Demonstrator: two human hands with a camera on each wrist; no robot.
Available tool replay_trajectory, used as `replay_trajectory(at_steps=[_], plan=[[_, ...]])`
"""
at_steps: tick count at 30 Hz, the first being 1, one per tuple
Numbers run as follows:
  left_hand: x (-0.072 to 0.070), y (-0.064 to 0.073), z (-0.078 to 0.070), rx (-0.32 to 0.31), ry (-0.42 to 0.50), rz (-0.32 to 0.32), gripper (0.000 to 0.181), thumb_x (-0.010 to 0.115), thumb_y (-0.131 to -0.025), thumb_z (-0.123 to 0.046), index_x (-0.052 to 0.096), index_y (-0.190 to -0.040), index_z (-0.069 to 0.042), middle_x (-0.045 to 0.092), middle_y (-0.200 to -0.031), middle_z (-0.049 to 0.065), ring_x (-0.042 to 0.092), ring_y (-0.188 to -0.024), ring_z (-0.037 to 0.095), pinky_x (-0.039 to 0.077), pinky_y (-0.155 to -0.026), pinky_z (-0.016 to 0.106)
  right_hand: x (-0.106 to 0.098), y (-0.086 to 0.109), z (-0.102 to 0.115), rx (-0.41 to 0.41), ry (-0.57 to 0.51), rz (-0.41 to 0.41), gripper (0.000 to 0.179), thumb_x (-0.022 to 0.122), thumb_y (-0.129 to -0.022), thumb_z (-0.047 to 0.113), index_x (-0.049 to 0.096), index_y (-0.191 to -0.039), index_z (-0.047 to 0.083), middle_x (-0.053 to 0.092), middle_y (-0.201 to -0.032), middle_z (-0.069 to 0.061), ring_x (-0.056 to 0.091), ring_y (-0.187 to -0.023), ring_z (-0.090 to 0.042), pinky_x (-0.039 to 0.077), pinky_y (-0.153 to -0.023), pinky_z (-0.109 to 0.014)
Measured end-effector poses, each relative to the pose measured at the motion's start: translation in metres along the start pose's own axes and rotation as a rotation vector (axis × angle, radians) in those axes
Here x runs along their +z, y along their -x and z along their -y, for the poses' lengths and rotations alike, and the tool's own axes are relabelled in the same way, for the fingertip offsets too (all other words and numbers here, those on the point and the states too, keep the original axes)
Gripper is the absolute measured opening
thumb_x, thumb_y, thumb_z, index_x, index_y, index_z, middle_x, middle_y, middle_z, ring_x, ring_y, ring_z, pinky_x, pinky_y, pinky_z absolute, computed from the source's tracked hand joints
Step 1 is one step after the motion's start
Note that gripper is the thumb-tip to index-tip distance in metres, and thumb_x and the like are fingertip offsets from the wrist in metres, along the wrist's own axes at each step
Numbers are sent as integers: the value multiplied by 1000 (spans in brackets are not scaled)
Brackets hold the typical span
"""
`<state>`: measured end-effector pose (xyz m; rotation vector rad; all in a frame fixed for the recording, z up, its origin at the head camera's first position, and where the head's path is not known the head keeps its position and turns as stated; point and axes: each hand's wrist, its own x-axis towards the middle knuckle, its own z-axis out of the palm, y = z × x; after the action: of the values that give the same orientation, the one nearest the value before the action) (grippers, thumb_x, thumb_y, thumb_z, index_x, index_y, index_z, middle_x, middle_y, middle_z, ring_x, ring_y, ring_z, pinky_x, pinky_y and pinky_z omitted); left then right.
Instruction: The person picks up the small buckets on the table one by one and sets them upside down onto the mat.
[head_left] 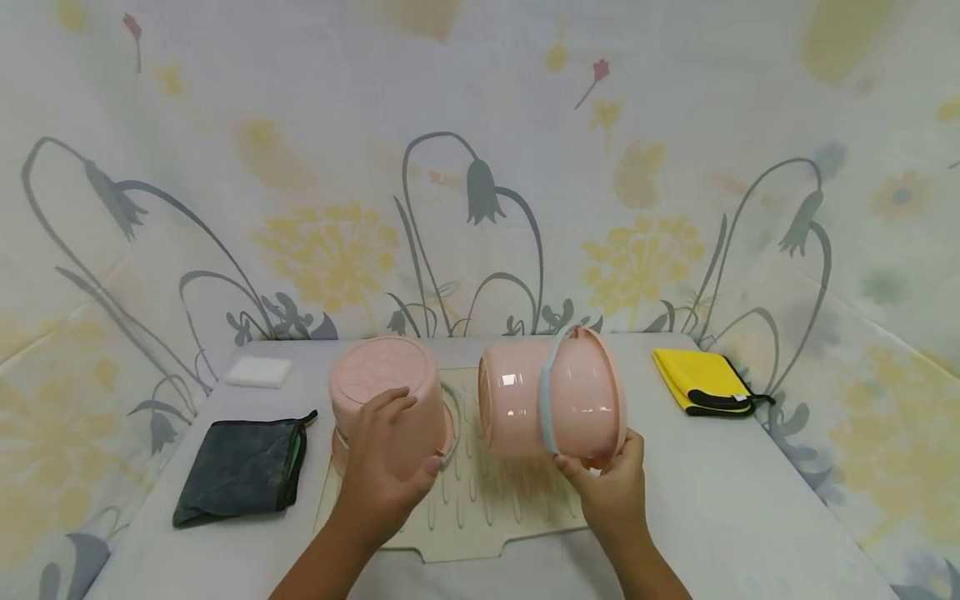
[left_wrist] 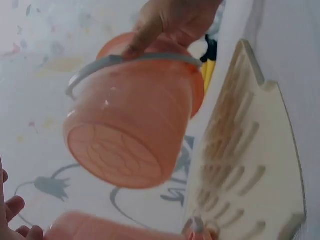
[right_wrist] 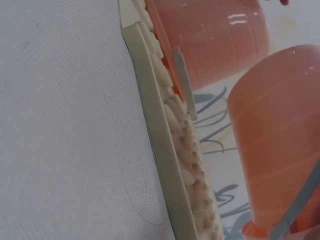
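Two pink plastic buckets are before me. My right hand (head_left: pixel 617 492) grips one bucket (head_left: pixel 513 400) by its rim, thumb near its pale blue handle (head_left: pixel 547 400). This bucket is tipped on its side above a cream ridged drying mat (head_left: pixel 457 537), its base toward the left. The other bucket (head_left: pixel 386 371) stands upside down on the mat's left part, its grey handle (head_left: pixel 452 425) at the right side. My left hand (head_left: pixel 386 475) is in front of it with fingers apart and loosely bent; whether it touches the bucket I cannot tell. In the left wrist view, a few left fingers (left_wrist: pixel 15 207) show at the edge.
A folded dark cloth (head_left: pixel 243 467) with a black loop lies left of the mat, with a white sponge-like block (head_left: pixel 258 372) behind it. Toward the right back lies a folded yellow cloth (head_left: pixel 697 375) with black edging. A flower-patterned sheet (head_left: pixel 480 250) hangs behind the table.
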<state>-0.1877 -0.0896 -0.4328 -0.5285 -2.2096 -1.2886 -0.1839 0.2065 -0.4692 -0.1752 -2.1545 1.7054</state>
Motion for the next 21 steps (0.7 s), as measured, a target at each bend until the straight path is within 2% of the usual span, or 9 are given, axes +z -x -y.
replay_trajectory(at_steps=[3, 6, 8, 12, 16, 21], plan=[[17, -10, -9, -5, 16, 100, 72, 74, -84, -37, 51, -150, -17, 41, -160, 3, 32, -150, 26, 31, -113, 65, 0, 1, -1, 8, -15, -12, 82, 93, -80, 14, 35, -137, 3, 56, -126, -10, 57, -97, -20, 51, -81, -18], [29, -15, -12, -18, 15, 166, 82, 74, -84, -46, 44, -156, -21, 33, -166, 5, 27, -155, 31, 29, -116, 69, 2, 1, -2, -5, -47, -1, 80, 93, -80, 11, 36, -135, 3, 57, -124, -8, 59, -96, -21, 53, -80, -19], [35, -18, -12, -59, 28, 199, 90, 76, -83, -50, 38, -160, -24, 27, -169, 4, 24, -157, 33, 29, -116, 72, 4, 1, -3, -21, -74, 16, 79, 92, -81, 9, 36, -135, 2, 56, -125, -9, 59, -96, -21, 53, -81, -20], [49, -26, -12, -162, 64, 292, 108, 80, -79, -57, 21, -167, -34, 11, -175, -2, 11, -162, 32, 22, -118, 75, 3, 1, -4, -40, -91, 15, 78, 92, -80, 7, 35, -134, 2, 56, -125, -9, 59, -95, -20, 53, -81, -20], [65, -37, -9, -235, 183, 352, 124, 86, -75, -57, 6, -168, -38, 3, -177, 0, 6, -163, 33, 20, -121, 73, -1, 0, -4, -59, -90, 0, 77, 91, -80, 4, 36, -134, 2, 57, -125, -10, 61, -94, -18, 55, -80, -19], [80, -48, 1, -315, 453, 369, 132, 89, -74, -50, -3, -168, -37, 1, -177, 12, 8, -162, 39, 28, -121, 66, -4, -1, -4, -65, -97, 24, 77, 90, -80, 3, 35, -134, 3, 55, -127, -9, 62, -96, -17, 55, -83, -20]])
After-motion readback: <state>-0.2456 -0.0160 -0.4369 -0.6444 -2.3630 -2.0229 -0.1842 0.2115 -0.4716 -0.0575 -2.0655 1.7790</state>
